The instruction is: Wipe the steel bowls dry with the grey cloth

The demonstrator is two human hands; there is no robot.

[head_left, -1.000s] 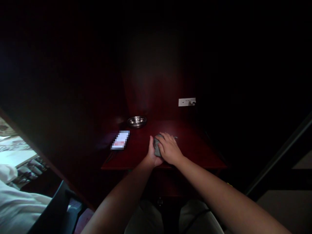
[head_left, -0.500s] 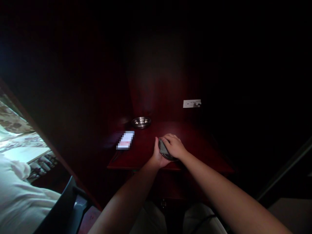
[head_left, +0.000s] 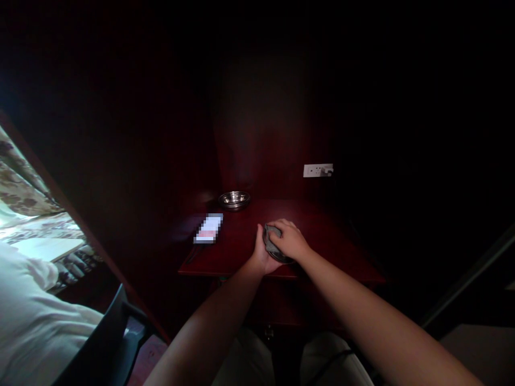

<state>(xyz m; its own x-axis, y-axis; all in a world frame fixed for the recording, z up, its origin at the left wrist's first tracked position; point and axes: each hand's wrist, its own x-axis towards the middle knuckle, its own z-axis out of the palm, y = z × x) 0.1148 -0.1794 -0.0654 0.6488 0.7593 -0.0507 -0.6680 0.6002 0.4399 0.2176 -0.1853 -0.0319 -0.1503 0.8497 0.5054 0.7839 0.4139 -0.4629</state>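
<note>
Close to the desk's front edge, my left hand (head_left: 263, 258) cups a round metal bowl (head_left: 282, 260) from the left and below, its thumb pointing up along the side. Only a dark, shiny lower rim of the bowl shows; the rest is covered. A grey cloth (head_left: 271, 241) lies bunched over the bowl. My right hand (head_left: 291, 239) presses that cloth onto the bowl with bent fingers, the fingertips partly hidden.
Stacked metal bowls (head_left: 234, 200) stand at the desk's back left. A lit phone (head_left: 208, 228), its screen blurred out, is in front of them. A white socket (head_left: 317, 170) is on the back wall. A dark chair (head_left: 108, 338) and a person's white clothing (head_left: 36, 316) are at left.
My right hand has shifted slightly over the bowl, and the cloth under it is more bunched. My left hand keeps its hold. The view has tilted slightly.
</note>
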